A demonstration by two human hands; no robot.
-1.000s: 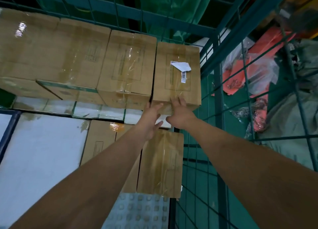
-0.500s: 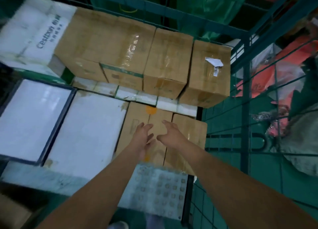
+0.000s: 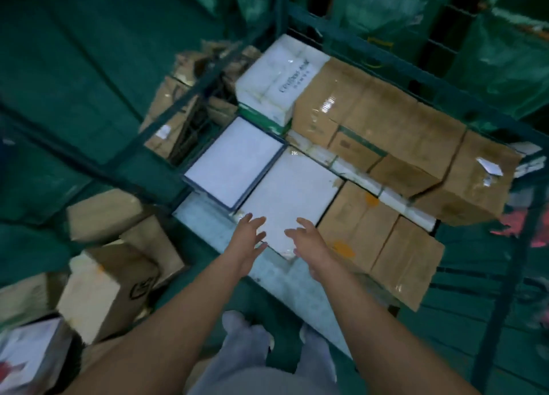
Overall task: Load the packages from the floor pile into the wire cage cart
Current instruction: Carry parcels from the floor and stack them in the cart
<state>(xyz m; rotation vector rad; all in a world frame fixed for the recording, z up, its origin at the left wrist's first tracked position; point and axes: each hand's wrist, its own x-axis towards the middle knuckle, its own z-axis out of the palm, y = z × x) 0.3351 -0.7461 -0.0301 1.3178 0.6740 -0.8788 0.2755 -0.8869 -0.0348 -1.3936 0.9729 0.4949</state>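
The wire cage cart (image 3: 371, 53) stands open in front of the person, its green bars framing a load of parcels. Along the back runs a row of brown cardboard boxes (image 3: 383, 118) wrapped in shiny tape, the rightmost one (image 3: 478, 180) carrying a torn white label. A white printed carton (image 3: 279, 79) sits at the left end of that row. In front of it lies a flat white parcel with a dark rim (image 3: 234, 162), and just beside that a flat white package (image 3: 291, 198). To the right, two more brown boxes (image 3: 383, 240) fill the near corner.

Both hands hang over the near edge of the flat white package, empty. The left hand (image 3: 248, 240) has its fingers spread and straight; the right hand (image 3: 309, 241) is likewise loose, fingers relaxed. Whether either touches the package, I cannot tell; the two hands are near one another but apart.

Down on the green floor (image 3: 59, 67) at the left lies the pile of packages (image 3: 118, 255), mostly brown boxes tipped at odd angles, with more cardboard (image 3: 184, 112) behind the cart's left bars.
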